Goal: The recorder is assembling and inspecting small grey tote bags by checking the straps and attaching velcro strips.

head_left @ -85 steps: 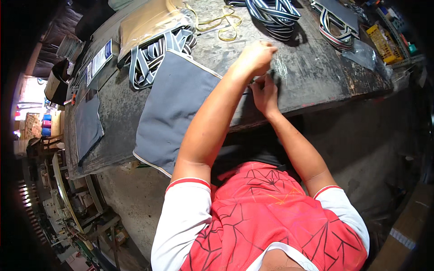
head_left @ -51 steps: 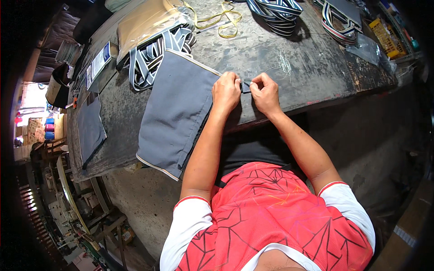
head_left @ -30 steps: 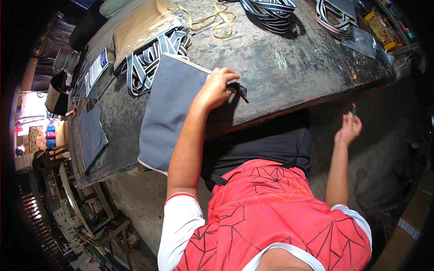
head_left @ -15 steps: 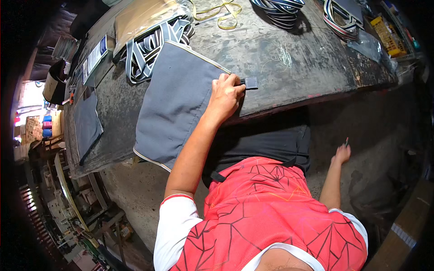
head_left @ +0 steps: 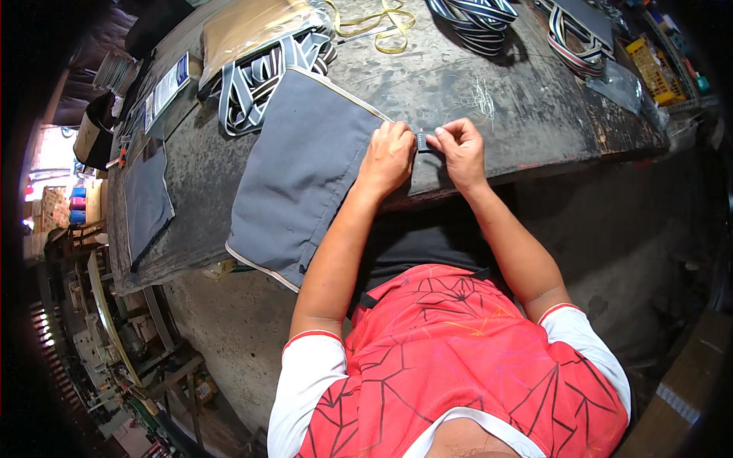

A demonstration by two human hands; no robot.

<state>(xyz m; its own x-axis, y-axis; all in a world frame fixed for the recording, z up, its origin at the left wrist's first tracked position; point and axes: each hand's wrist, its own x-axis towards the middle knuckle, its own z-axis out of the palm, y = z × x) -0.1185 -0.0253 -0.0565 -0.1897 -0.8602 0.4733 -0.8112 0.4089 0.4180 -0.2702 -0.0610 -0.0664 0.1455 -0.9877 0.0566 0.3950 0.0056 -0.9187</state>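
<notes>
**Both hands pinching a small dark tab at the panel's edge**

The left hand (head_left: 387, 156) and right hand (head_left: 458, 149) are closing fingertips on a small dark tab (head_left: 423, 142), held between them at the right edge of the grey fabric panel (head_left: 301, 172). The panel is lying on the worn worktable (head_left: 527, 107), its long axis running from far right to near left, its lower end overhanging the table's near edge.

Both hands meet at the top of the reach, fingers pinched.

The left hand (head_left: 388, 156) lies knuckles-up, fingers curled, its forearm running down toward 7 o'clock. The right hand (head_left: 459, 151) sits just beside it at 3 o'clock, fingertips bunched toward the left thumb, forearm slanting down toward 5 o'clock, elbows bent.
</notes>
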